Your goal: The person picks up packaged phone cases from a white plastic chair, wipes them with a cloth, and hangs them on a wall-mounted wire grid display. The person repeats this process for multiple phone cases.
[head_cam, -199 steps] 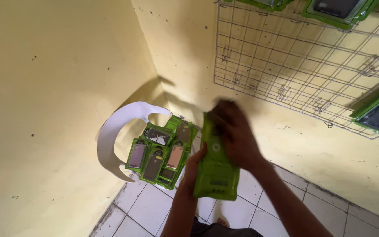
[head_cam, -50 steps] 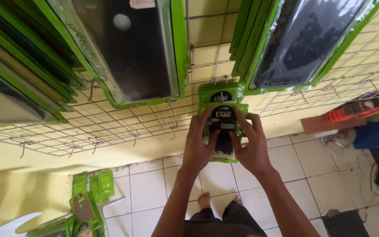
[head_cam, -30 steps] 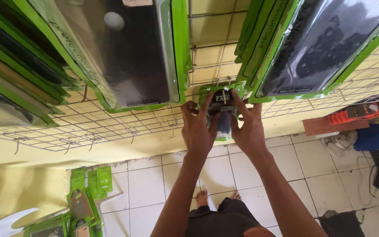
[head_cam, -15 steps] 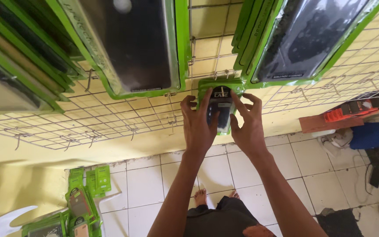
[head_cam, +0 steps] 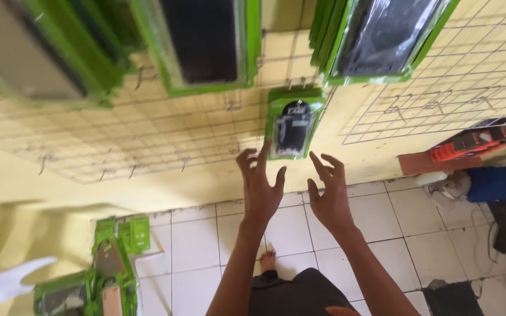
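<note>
Bare wire grid (head_cam: 147,140) lies open left of the small green packet (head_cam: 292,123); bigger packets (head_cam: 206,44) crowd above.

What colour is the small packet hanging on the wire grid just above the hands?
Bright green card with a black item inside, per the head view: small packet on the wire grid.

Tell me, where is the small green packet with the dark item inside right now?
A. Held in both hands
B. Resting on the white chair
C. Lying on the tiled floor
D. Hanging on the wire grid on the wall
D: the small green packet hangs on the wire grid, while the left hand and right hand are open just below it, not gripping it.
</note>
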